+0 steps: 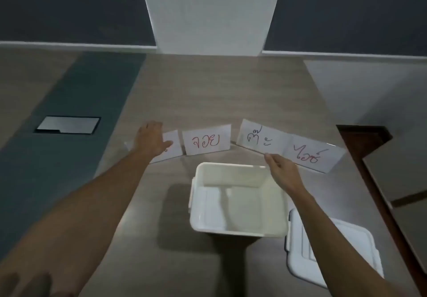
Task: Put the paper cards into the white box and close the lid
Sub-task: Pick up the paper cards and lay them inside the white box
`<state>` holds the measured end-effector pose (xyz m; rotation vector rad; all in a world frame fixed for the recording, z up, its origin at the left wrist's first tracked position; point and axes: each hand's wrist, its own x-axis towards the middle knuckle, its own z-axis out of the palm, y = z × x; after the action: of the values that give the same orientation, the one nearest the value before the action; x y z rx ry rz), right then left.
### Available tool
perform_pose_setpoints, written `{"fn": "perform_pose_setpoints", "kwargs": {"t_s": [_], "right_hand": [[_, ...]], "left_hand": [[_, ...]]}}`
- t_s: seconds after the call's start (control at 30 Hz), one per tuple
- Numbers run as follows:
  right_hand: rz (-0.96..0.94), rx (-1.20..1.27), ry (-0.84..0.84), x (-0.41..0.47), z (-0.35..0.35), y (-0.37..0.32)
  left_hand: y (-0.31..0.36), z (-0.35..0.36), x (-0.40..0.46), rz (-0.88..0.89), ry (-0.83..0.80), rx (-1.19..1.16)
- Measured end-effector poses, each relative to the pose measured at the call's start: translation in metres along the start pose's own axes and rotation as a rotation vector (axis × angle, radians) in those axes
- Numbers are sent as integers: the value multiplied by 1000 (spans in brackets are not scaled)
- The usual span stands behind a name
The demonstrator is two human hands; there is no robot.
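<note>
Head view: left hand (151, 138) lies flat, fingers spread, on the leftmost paper card (172, 147), hiding its writing. Right hand (280, 168) has its grip pinched on the near edge of the third card (260, 138). Two more cards (206, 139) (310, 155) rest on the worktop (219, 88). White box (238, 201) stands open, lid (332, 248) beside it, partly cut off by the right forearm

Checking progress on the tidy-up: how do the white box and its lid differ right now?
The white box stands open in the middle of the table, just below the paper cards; the lid lies off it, to its right, nearer the table edge. The box is deep with tall walls, and no cards show inside it; the lid is shallow and flat. Both are white plastic with rounded corners.
</note>
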<state>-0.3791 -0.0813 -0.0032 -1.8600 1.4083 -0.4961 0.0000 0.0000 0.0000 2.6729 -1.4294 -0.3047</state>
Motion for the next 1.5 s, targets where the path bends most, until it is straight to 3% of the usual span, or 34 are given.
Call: {"fn": "perform_pose_setpoints", "kwargs": {"t_s": [0.17,0.3,0.5,0.7,0.97,1.07,1.27,1.43,1.5], "right_hand": [[74,175,8,-22,13,28],[201,350,-5,-15,24,29],[151,254,-19,4,35,19],[117,203,7,13,48,-1],[75,198,-8,14,50,2],[80,201,-4,16,50,2],[70,196,-19,18,49,3],[36,129,7,19,49,9],[17,101,15,19,49,9]], "left_hand": [[-33,3,27,-79,-136,121],[-43,16,38,-48,-235,40],[-64,17,29,-21,-169,-6],[-57,-37,-12,-35,81,-17],[52,-84,-94,304,134,-176],[98,-62,-123,401,20,-213],[124,18,-153,481,-271,-10],[118,52,-165,287,-764,-143],[119,50,-163,247,-841,-217]]}}
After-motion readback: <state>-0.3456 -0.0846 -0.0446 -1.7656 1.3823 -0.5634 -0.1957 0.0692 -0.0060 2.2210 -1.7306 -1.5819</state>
